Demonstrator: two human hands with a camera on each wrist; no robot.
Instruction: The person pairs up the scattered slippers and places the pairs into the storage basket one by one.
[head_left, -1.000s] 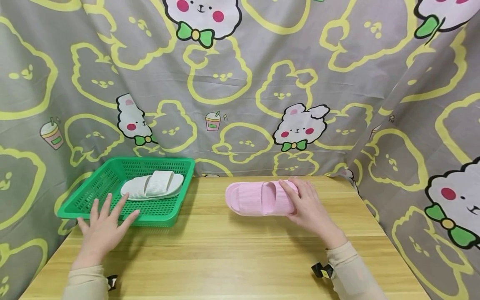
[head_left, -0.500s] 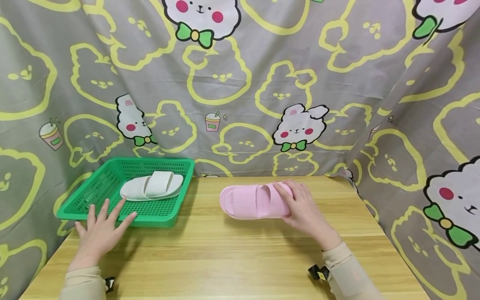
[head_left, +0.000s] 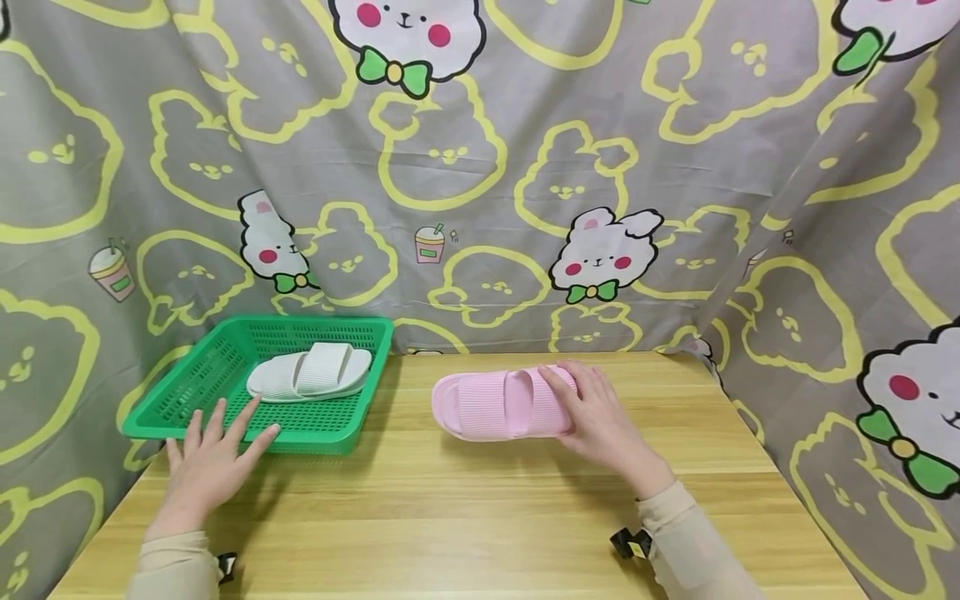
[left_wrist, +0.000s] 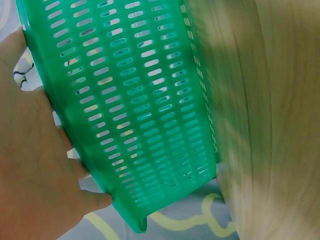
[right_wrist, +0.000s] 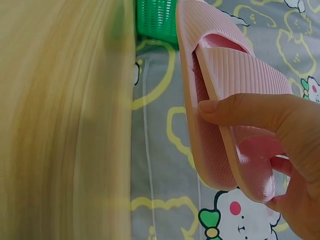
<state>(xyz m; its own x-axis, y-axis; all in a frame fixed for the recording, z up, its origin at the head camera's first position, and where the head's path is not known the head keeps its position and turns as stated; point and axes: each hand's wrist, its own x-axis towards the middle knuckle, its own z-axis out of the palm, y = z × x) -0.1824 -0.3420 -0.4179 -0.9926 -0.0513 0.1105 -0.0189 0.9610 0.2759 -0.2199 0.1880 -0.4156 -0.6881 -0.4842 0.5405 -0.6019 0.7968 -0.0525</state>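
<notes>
My right hand [head_left: 603, 421] grips a pair of pink slippers [head_left: 482, 407] at their right end. In the right wrist view, the two pink slippers [right_wrist: 250, 72] lie one against the other, with the thumb [right_wrist: 245, 111] pressed along their side and fingers curled behind. The pair is held over the table, right of centre. My left hand [head_left: 204, 477] is spread, its straight fingers at the near rim of a green plastic basket [head_left: 300, 443]. Inside that basket, toward its right side, rest white slippers [head_left: 279, 377]. The left wrist view shows the thumb against the basket's slotted wall [left_wrist: 125, 107].
The wood-grain table [head_left: 435, 525] extends under both hands and the basket. A grey curtain [head_left: 480, 225] with cartoon bears and rabbits hangs behind it and along both sides. Small black camera mounts [head_left: 632, 543] show at the wrists.
My right hand has carried the pink slippers a little to the left and slightly nearer to me. The left hand stays at the basket's rim.
</notes>
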